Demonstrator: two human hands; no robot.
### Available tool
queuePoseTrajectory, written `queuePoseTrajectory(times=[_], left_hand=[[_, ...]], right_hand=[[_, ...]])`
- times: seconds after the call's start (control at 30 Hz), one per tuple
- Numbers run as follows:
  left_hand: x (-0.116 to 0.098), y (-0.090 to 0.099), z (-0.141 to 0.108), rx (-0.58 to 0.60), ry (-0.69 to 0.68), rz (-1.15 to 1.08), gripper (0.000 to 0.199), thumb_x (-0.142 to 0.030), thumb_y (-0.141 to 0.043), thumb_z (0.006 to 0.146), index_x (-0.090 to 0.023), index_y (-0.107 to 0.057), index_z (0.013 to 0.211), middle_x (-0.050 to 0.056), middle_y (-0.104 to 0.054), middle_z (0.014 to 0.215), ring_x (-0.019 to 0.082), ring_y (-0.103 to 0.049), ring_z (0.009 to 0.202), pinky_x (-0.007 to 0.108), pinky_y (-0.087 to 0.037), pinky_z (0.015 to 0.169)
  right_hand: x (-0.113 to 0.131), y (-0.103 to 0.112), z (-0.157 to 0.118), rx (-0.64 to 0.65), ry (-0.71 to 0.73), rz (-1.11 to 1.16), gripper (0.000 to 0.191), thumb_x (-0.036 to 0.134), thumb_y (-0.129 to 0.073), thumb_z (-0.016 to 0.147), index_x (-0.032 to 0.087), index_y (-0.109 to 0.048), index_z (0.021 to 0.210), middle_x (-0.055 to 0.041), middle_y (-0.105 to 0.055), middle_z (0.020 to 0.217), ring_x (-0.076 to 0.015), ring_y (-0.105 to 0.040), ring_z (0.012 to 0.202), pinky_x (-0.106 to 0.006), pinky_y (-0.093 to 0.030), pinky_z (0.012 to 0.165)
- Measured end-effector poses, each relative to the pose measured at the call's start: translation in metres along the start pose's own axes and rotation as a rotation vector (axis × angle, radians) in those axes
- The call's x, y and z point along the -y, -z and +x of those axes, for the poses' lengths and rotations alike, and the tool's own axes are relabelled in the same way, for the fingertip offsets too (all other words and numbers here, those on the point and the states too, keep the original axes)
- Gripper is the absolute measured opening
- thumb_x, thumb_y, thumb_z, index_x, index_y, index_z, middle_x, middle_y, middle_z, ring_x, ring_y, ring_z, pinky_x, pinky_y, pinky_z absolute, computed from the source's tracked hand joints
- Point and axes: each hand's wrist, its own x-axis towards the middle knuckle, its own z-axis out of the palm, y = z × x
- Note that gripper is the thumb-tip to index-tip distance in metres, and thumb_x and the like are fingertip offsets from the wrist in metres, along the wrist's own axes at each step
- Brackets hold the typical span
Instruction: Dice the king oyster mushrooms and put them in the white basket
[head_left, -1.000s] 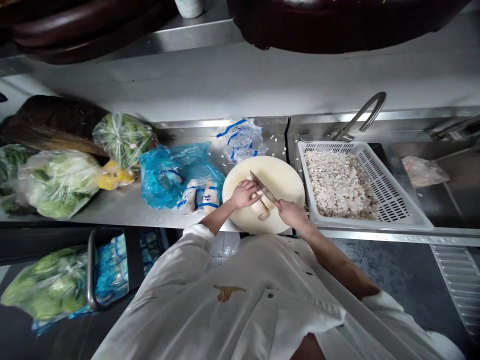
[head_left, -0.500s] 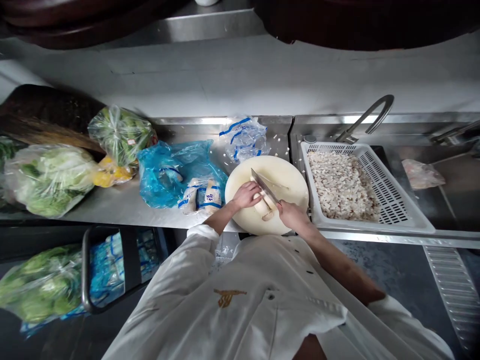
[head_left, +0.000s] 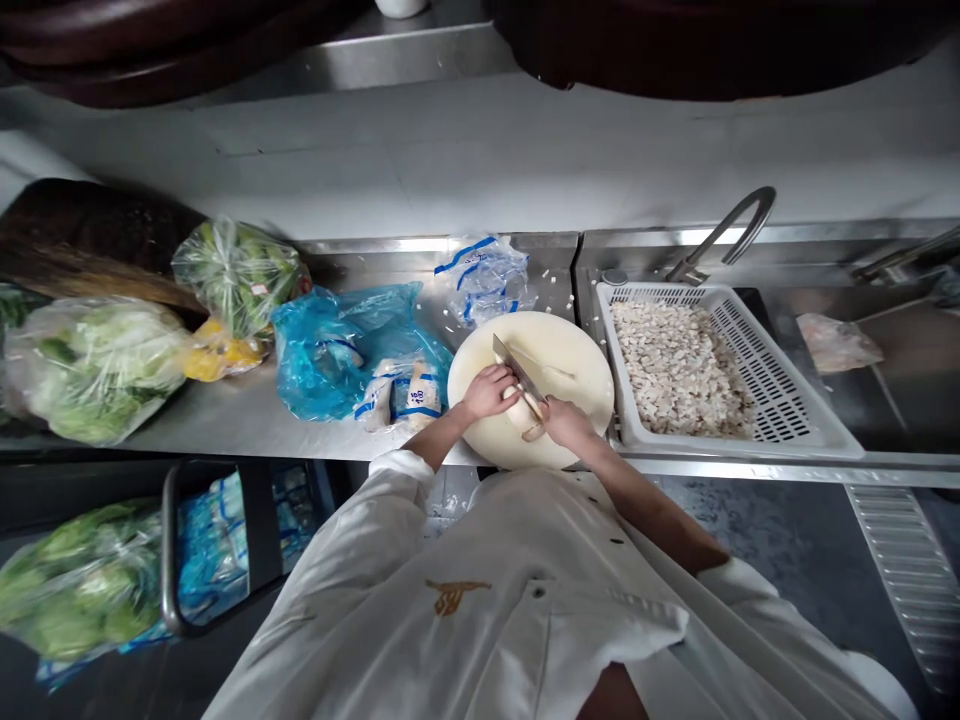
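A thick white king oyster mushroom (head_left: 525, 416) lies on the round cream cutting board (head_left: 585, 360). My left hand (head_left: 489, 392) presses it down from the left, fingers curled around its far part. In my right hand (head_left: 568, 424) is the handle of a kitchen knife (head_left: 516, 368). The blade slants away to the far left along the mushroom's right side, close to my left fingertips. Whether the edge is inside the mushroom, I cannot tell. A thin slice lies on the board beyond the knife.
Right of the board, a white perforated basket (head_left: 814, 415) holds chopped pieces, with a faucet (head_left: 750, 225) behind it. To the left are packaged mushrooms (head_left: 422, 390), a blue plastic bag (head_left: 319, 350) and bagged greens (head_left: 101, 365). Crumpled clear packaging (head_left: 487, 280) lies behind the board.
My right hand and the knife have shifted slightly left, closer to my left hand. My left hand still rests on the mushroom. The whole view has moved a little.
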Motion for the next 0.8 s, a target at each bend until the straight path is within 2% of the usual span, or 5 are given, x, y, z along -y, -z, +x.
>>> queuePoseTrajectory(times=[0.27, 0.4, 0.5, 0.63, 0.8], left_hand=[[-0.003, 0.001, -0.005, 0.002, 0.033, 0.009, 0.036, -0.048, -0.052, 0.105, -0.023, -0.072, 0.12, 0.012, -0.069, 0.122, 0.028, -0.062, 0.125, 0.051, -0.051, 0.111], [-0.004, 0.003, 0.0, 0.023, 0.04, 0.006, 0.038, -0.049, -0.052, 0.105, -0.023, -0.072, 0.122, 0.012, -0.07, 0.125, 0.028, -0.062, 0.127, 0.052, -0.05, 0.113], [-0.009, 0.009, -0.003, 0.026, 0.058, 0.026, 0.039, -0.049, -0.053, 0.105, -0.022, -0.07, 0.127, 0.012, -0.069, 0.131, 0.029, -0.059, 0.132, 0.053, -0.047, 0.116], [-0.023, 0.015, -0.026, 0.037, 0.041, 0.046, 0.047, -0.054, -0.06, 0.102, -0.024, -0.067, 0.137, 0.012, -0.065, 0.141, 0.032, -0.054, 0.139, 0.056, -0.04, 0.121], [-0.034, 0.008, -0.045, 0.112, 0.015, 0.036, 0.045, -0.059, -0.065, 0.098, -0.027, -0.071, 0.129, 0.01, -0.067, 0.136, 0.031, -0.055, 0.134, 0.054, -0.039, 0.12]], right_hand=[[-0.006, 0.005, -0.011, -0.038, 0.051, 0.0, 0.047, 0.043, -0.029, 0.114, 0.019, -0.068, 0.125, -0.0164, -0.078, 0.116, -0.0268, -0.074, 0.11, -0.032, -0.049, 0.092], [0.001, 0.007, 0.0, 0.024, 0.017, 0.036, 0.047, 0.042, -0.029, 0.114, 0.02, -0.068, 0.129, -0.0155, -0.077, 0.124, -0.0264, -0.073, 0.113, -0.031, -0.049, 0.09], [-0.001, 0.016, 0.002, -0.039, 0.035, 0.015, 0.048, 0.043, -0.029, 0.114, 0.02, -0.069, 0.127, -0.0156, -0.077, 0.121, -0.0265, -0.073, 0.112, -0.031, -0.049, 0.092], [-0.014, 0.016, -0.021, -0.108, 0.011, -0.02, 0.049, 0.044, -0.026, 0.114, 0.019, -0.066, 0.128, -0.0161, -0.078, 0.112, -0.0272, -0.074, 0.107, -0.034, -0.048, 0.093], [-0.025, 0.006, -0.055, 0.009, 0.038, -0.042, 0.046, 0.045, -0.029, 0.114, 0.02, -0.067, 0.123, -0.0146, -0.078, 0.113, -0.0256, -0.074, 0.105, -0.031, -0.048, 0.089]])
